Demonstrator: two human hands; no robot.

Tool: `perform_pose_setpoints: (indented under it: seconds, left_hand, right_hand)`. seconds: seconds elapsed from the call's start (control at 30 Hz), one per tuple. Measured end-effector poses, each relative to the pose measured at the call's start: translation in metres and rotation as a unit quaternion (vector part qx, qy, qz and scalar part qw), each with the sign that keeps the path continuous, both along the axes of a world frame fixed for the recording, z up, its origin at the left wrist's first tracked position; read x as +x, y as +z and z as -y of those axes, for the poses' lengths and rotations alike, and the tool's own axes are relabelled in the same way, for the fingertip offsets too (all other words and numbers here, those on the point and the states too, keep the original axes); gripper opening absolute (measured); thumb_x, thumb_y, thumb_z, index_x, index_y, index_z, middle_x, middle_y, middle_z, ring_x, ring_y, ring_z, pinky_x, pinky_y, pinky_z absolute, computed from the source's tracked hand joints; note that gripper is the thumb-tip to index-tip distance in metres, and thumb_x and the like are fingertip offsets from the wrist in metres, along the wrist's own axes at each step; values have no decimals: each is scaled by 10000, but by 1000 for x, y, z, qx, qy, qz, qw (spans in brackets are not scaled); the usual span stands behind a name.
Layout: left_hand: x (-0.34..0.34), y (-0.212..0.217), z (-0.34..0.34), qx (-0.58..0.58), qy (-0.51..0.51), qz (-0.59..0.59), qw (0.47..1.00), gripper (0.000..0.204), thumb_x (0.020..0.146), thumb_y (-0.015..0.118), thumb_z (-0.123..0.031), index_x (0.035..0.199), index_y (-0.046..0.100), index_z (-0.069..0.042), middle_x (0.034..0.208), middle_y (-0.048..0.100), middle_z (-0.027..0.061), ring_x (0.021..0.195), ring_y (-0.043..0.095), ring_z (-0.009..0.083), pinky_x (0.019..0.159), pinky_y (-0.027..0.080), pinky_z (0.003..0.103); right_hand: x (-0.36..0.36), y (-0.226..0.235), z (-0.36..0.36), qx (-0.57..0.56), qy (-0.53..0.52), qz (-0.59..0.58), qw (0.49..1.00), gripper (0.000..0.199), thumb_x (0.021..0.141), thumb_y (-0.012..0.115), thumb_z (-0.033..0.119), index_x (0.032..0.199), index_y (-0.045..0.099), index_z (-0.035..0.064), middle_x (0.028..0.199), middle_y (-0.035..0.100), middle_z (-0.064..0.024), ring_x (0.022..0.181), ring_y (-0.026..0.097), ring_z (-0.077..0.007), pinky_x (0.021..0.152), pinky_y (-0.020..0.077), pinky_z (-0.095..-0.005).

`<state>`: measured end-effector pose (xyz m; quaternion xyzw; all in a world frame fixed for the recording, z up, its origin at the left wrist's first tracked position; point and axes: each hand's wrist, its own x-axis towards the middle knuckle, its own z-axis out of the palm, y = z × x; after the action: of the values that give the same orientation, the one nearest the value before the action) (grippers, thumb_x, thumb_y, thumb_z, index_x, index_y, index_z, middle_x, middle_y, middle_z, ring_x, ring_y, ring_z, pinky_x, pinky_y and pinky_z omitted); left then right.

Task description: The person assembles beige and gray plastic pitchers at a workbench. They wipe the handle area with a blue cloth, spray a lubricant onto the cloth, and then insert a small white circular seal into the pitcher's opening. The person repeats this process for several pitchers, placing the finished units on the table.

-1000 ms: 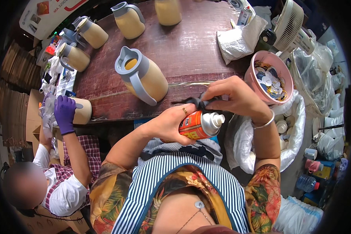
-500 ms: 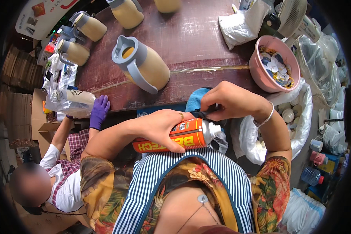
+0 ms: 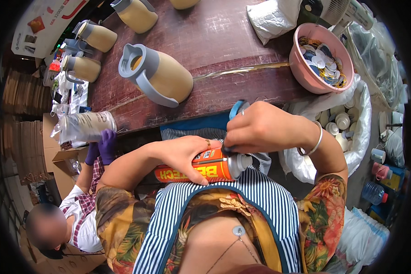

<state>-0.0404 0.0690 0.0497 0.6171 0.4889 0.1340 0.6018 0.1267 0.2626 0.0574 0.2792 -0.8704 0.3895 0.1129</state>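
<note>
My left hand (image 3: 182,154) is wrapped round an orange spray can (image 3: 218,170) that lies on its side against my striped apron (image 3: 255,194), its white top pointing right. Just above the can's top end, my right hand (image 3: 265,128) pinches a dark and blue cloth (image 3: 237,108). The cloth is bunched; part of it sticks up past the fingers, and a dark bit touches or nearly touches the can. On the table ahead stands a beige jug (image 3: 171,75) with a grey spout, rim and handle.
Several similar jugs (image 3: 98,36) stand on the dark red table (image 3: 214,41) at far left. A pink bowl (image 3: 297,68) of discs sits at the right edge, near a white packet (image 3: 274,20). Below it is a white sack (image 3: 363,118). At left, a co-worker's purple-gloved hands (image 3: 107,146) hold a plastic-wrapped jug (image 3: 86,125).
My right hand has moved left and down slightly with the cloth, closer to the can's shoulder. The view has shifted a little. The co-worker's gloved hands have moved lower on the wrapped jug.
</note>
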Motion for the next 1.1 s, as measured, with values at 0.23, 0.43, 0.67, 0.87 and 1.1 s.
perform_pose_setpoints:
  seconds: [0.23,0.43,0.67,0.87,1.1]
  left_hand:
    - [5,-1,5,22,0,-22,1000,634,649,807,-371,1124,547,-43,956,641,144,892,643,300,789,503,380]
    - [6,15,13,81,41,-146,985,739,618,788,-381,1236,565,-45,1135,615,139,1031,627,318,864,508,378]
    - [-12,-24,28,103,165,83,977,755,600,859,-220,1268,558,-43,1193,593,100,1130,570,258,1016,425,370]
    - [-14,-32,28,2,201,158,967,738,596,885,-175,1236,548,-26,1184,586,54,1124,560,168,998,429,340]
    - [-10,-27,10,78,166,84,979,723,605,871,-198,1240,567,-37,1199,584,83,1132,566,222,1015,421,354]
  right_hand:
    - [4,-14,7,-14,-2,81,997,136,773,664,137,846,605,39,742,580,-116,680,622,-321,601,497,-425]
    - [4,-43,11,-143,-42,373,916,154,762,682,147,776,624,5,620,580,-113,553,535,-186,567,445,-320]
    - [14,-93,19,-647,-34,399,649,94,901,679,89,941,617,31,869,648,9,752,588,-49,693,490,-204]
    - [17,-94,27,-682,-52,353,638,108,918,668,98,982,622,25,895,665,-6,796,613,-54,738,512,-209]
    - [20,-69,24,-605,-112,353,705,121,912,684,122,973,632,31,867,638,22,792,577,-30,729,468,-198]
